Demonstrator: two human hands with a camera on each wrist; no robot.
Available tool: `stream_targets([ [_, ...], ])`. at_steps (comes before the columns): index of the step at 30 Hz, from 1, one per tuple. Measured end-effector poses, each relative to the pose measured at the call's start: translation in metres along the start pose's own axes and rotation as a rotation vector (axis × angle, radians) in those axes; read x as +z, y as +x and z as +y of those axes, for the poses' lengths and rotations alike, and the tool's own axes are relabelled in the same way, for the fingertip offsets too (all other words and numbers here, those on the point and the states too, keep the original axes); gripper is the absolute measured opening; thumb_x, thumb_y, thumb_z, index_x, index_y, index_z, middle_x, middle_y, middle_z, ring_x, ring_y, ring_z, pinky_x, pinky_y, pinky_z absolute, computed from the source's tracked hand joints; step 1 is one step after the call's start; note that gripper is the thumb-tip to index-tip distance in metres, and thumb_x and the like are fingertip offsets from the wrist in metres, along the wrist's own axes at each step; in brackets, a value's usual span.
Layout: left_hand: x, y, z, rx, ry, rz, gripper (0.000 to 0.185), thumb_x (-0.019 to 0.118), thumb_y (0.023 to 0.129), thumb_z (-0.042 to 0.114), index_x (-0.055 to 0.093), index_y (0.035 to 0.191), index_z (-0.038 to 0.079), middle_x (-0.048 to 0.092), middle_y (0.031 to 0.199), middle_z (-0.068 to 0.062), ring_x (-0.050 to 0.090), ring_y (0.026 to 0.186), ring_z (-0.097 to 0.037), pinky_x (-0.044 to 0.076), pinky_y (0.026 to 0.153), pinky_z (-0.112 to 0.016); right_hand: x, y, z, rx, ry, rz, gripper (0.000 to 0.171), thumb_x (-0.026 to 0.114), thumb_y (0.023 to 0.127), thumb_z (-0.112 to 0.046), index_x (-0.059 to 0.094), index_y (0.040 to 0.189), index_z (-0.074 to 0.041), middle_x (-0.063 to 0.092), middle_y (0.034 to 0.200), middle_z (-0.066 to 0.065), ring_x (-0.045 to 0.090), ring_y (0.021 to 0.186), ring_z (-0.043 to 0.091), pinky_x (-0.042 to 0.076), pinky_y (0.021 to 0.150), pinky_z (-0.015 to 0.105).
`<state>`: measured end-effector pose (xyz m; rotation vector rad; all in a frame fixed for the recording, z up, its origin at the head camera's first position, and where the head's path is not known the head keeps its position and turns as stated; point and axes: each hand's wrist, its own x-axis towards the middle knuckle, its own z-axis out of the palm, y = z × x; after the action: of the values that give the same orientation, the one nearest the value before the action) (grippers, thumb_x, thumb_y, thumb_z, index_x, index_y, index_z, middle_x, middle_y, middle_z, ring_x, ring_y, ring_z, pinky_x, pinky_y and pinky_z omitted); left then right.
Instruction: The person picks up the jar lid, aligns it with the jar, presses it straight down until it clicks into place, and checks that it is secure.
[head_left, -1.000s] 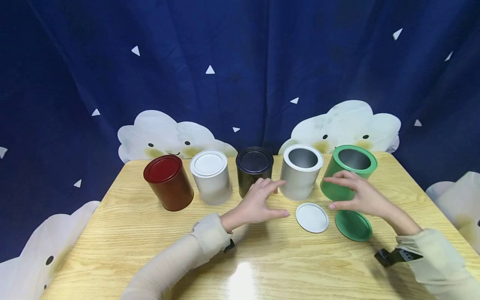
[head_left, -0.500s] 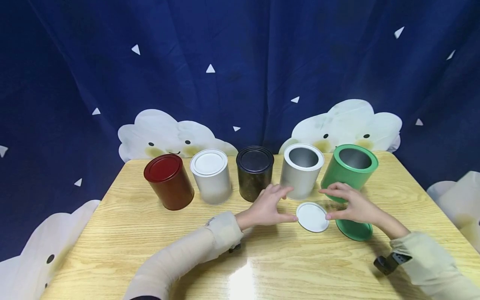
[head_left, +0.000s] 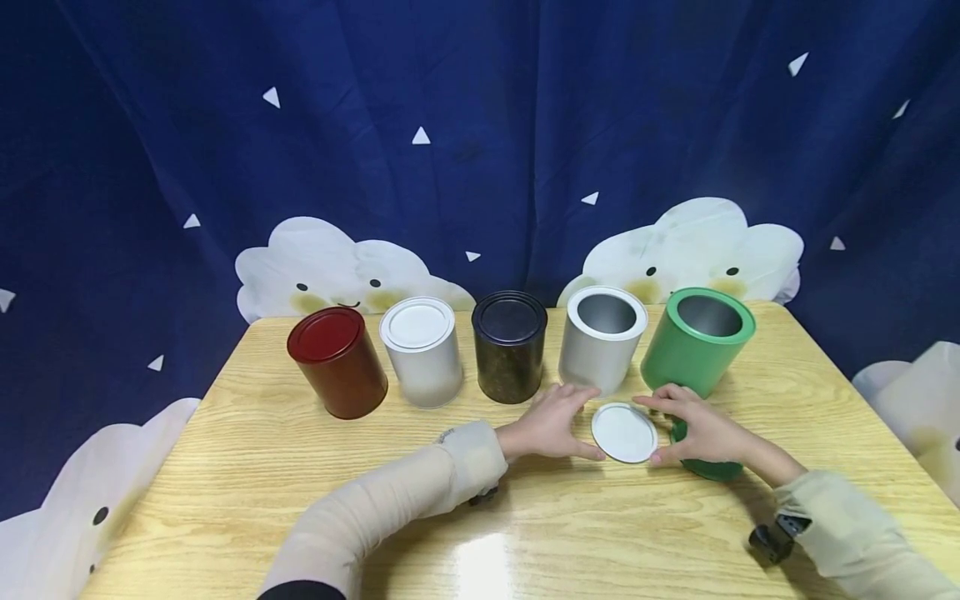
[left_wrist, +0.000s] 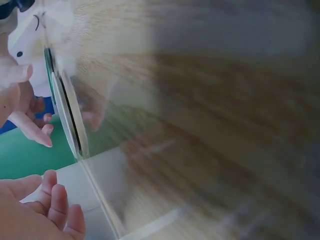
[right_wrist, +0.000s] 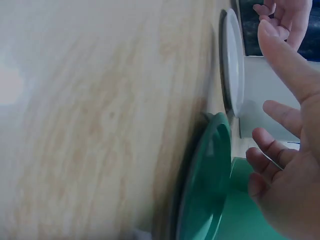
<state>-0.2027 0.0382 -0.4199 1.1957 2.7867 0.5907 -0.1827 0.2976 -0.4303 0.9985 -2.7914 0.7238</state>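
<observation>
The white lid point(head_left: 624, 432) is flanked flat on the table point(head_left: 225, 467), just before the open silver tin point(head_left: 602, 350). It is touched by the spread left hand point(head_left: 551, 423) and right hand point(head_left: 697, 429); nothing is lifted yet, so both lids appear left to be fitted.

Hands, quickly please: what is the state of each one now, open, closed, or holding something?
Left hand: open, fingers relaxed beside the white lid, gripping nothing.
Right hand: open, fingers at the white lid's other edge, over the green lid; no grip.
</observation>
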Motion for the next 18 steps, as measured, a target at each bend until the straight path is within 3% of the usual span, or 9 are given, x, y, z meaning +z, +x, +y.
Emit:
stream_targets([
  [3, 0.0024, 0.0022, 0.0002, -0.025, 0.005, -0.024, 0.086, 0.074, 0.066, 0.052, 0.042, 0.135, 0.014, 0.054, 0.098, 0.002, 0.046, 0.095, -0.012, 0.034, 0.087, -0.029, 0.0019, -0.0007, -0.0006, 0.009, -0.018, -0.001, 0.078, 0.082, 0.058, -0.045, 0.058, 0.12, -0.003, 0.048, 0.1, 0.003, 0.038, 0.089, 0.013, 0.039, 0.069, 0.033],
  [10, 0.0066, 0.0031, 0.0014, -0.097, -0.008, -0.103, 0.088, 0.076, 0.064, 0.052, 0.041, 0.137, 0.018, 0.047, 0.092, 0.005, 0.042, 0.087, -0.012, 0.03, 0.071, -0.024, 0.0038, 0.0002, -0.0004, 0.05, -0.061, -0.052, 0.078, 0.082, 0.057, -0.045, 0.06, 0.116, 0.001, 0.045, 0.097, 0.001, 0.039, 0.087, 0.018, 0.039, 0.071, 0.035],
  [18, 0.0097, 0.0018, -0.0007, -0.137, 0.012, -0.16, 0.083, 0.075, 0.066, 0.05, 0.042, 0.135, 0.019, 0.052, 0.106, 0.0, 0.043, 0.091, -0.015, 0.031, 0.073, -0.026, 0.0078, 0.0024, -0.0051, 0.06, -0.032, -0.073, 0.072, 0.083, 0.059, -0.036, 0.06, 0.117, 0.0, 0.046, 0.099, 0.001, 0.039, 0.089, 0.018, 0.039, 0.072, 0.036],
])
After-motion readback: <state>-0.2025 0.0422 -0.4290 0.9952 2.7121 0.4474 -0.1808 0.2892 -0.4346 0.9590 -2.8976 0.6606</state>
